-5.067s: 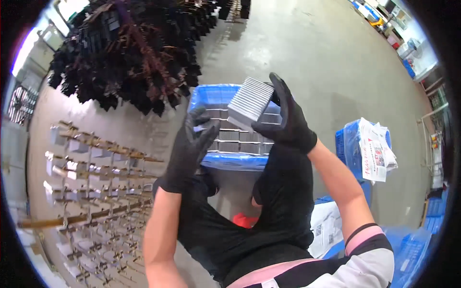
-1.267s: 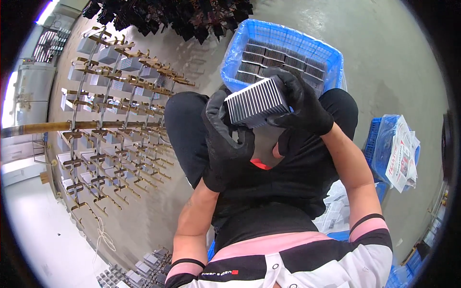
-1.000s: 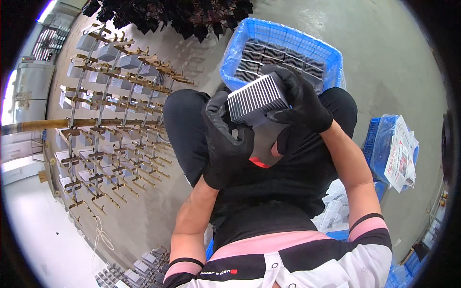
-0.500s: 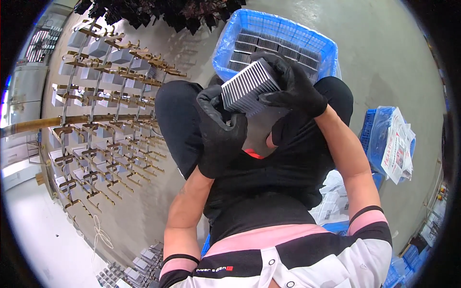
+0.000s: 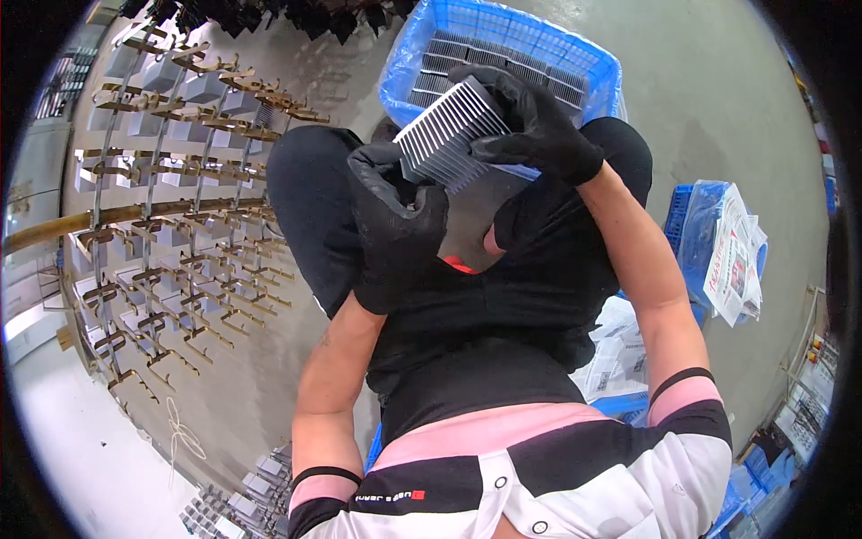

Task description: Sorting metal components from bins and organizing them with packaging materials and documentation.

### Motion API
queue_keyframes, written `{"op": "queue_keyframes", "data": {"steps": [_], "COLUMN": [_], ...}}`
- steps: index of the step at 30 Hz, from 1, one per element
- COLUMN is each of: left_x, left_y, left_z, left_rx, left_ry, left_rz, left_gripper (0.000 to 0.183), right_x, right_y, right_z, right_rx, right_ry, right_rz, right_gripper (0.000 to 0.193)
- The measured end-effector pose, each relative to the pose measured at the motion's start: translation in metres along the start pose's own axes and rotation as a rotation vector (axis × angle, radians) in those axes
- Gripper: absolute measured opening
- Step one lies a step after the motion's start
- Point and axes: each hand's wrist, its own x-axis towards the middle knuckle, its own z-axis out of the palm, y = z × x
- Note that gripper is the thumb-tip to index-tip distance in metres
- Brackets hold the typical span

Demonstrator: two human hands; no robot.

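Note:
A silver finned heat sink [image 5: 452,135] is held tilted above my knees, its rows of fins facing up toward me. My left hand [image 5: 395,211], in a black glove, grips its left end with thumb and fingers. My right hand [image 5: 539,130], gloved the same, wraps round its far right side, the thumb along the near edge. Just beyond my hands stands a blue plastic crate [image 5: 613,81] with a clear liner. Several darker-looking heat sinks [image 5: 503,67] lie in rows inside it, partly hidden by my right hand.
On the left, a rack [image 5: 126,214] of brass-coloured hooks carries many grey metal blocks. Dark pieces [image 5: 296,16] hang at the far edge. A blue crate [image 5: 680,216] with newspaper [image 5: 732,260] stands at the right. More metal parts [image 5: 265,485] sit at lower left.
The view has shifted slightly, so most things sit a little further left and higher. Both hands keep the heat sink between them, at nearly the same tilt.

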Motion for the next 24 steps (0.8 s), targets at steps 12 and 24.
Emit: {"op": "queue_keyframes", "data": {"steps": [12,24], "left_x": [0.014,0.035], "left_y": [0.011,0.044], "left_z": [0.001,-0.018], "left_rx": [0.0,-0.526], "left_ry": [0.049,-0.403], "left_rz": [-0.005,-0.412], "left_gripper": [0.04,0.042], "right_x": [0.003,0.002], "right_y": [0.004,-0.026], "right_z": [0.002,-0.019], "right_rx": [-0.002,0.283], "right_ry": [0.052,-0.028], "right_rz": [0.009,0.557], "right_gripper": [0.073,0.056]}}
